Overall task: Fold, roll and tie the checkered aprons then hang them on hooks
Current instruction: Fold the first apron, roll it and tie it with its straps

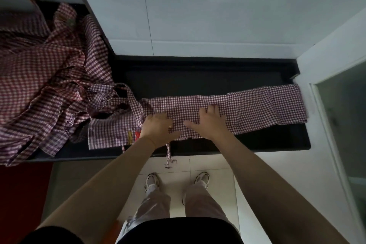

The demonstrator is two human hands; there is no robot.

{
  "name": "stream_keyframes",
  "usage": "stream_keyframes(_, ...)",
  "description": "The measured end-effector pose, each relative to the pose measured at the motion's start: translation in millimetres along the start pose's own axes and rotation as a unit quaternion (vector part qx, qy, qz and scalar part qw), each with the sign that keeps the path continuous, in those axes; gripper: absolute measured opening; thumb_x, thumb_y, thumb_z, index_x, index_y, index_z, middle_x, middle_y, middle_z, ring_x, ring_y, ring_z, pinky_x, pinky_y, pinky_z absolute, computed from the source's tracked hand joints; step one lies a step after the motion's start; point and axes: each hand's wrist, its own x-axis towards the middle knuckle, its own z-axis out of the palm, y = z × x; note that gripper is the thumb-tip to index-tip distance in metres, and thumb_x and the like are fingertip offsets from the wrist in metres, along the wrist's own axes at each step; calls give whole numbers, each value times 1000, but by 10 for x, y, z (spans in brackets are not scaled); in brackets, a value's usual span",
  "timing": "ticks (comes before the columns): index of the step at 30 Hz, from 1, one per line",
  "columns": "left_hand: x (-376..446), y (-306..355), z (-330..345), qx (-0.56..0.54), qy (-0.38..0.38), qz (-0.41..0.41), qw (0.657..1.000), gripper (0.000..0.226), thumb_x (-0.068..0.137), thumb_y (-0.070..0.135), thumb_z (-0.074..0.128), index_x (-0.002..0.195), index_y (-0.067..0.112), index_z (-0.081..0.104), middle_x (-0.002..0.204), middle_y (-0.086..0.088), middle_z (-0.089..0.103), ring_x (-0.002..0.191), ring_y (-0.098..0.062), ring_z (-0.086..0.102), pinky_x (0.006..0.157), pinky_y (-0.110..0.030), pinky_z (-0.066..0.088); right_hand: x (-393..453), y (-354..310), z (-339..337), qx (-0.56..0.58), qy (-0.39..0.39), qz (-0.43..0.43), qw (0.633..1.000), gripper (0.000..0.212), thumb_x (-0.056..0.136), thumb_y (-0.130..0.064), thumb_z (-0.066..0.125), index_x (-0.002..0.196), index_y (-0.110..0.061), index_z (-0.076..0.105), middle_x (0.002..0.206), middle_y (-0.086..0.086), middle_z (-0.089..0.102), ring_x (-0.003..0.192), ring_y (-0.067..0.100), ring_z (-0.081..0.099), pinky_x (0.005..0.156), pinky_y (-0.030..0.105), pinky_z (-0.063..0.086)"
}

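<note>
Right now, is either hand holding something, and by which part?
Nothing is gripped. The left hand and right hand lie flat, fingers spread, on the middle of the folded apron strip on the dark counter.

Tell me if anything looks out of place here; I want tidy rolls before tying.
One tie strap of the folded apron dangles over the front edge of the black counter, below the left hand. The right hand presses the strip flat. The pile of aprons at left is crumpled.
</note>
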Motion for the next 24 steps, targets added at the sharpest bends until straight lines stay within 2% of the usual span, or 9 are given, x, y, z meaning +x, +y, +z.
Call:
stream_keyframes(4,-55,-190,-127,-4,96,-81,992,28,94,33,45,95,16,68,102,-3,61,103,-24,54,96,-40,36,19,-224,44,-17,-11,-19,1000,92,87,-63,59,154,-20,13,164,15,-1,150,43,3,116,64,19)
stream_keyframes(7,-132,-573,-259,59,25,-169,984,31,92,32,47,114,19,65,122,-4,58,118,-26,48,107,-45,28,60,-267,25,-30,-39,51,997,100,88,-55,61,156,-11,2,163,21,-9,149,48,0,118,63,17)
stream_keyframes(9,-252,-843,-333,47,41,-192,979,27,90,30,50,108,16,65,117,-7,59,114,-28,49,103,-47,33,91,-381,-67,-46,-50,112,991,95,92,-48,59,156,-5,3,162,27,-5,147,49,4,118,62,17)
stream_keyframes(11,-375,-993,-378,8,128,-195,972,20,86,26,52,91,10,64,100,-10,60,99,-32,54,88,-46,42,70,-539,-143,-90,-9,127,988,82,93,-35,60,153,-1,17,159,28,12,145,46,17,117,58,24)
stream_keyframes(13,-514,-1076,-447,-51,201,-244,947,19,85,26,53,83,8,59,88,-9,58,83,-32,55,71,-41,44,82,-777,-133,-84,126,31,988,54,92,-23,62,139,-4,45,144,21,43,132,35,43,107,46,41)
stream_keyframes(15,-594,-1137,-526,-149,161,-347,912,25,90,33,51,85,10,61,87,-7,62,76,-29,56,65,-34,43,65,-1134,-120,29,187,-79,979,25,92,-16,60,114,-5,64,116,12,61,108,27,60,90,37,51)
stream_keyframes(17,-667,-1232,-502,-184,74,-416,888,40,93,46,48,82,12,66,85,-7,67,72,-26,57,63,-31,46,55,-1518,-130,173,128,-101,971,21,94,-13,59,111,-6,68,110,8,67,102,24,64,88,37,52)
stream_keyframes(20,-788,-1333,-352,-229,53,-445,864,54,88,64,49,81,13,66,83,-7,68,72,-26,61,66,-33,52,65,-1893,-131,304,19,-66,950,49,95,-15,60,142,-9,48,141,7,55,125,23,56,96,27,43)
stream_keyframes(24,-898,-1392,-257,-252,54,-475,841,75,74,68,69,116,8,53,118,-11,54,110,-32,55,80,-43,49,129,-2059,-102,452,-61,18,890,72,93,-16,65,155,-11,28,152,10,41,132,27,48,93,27,39)
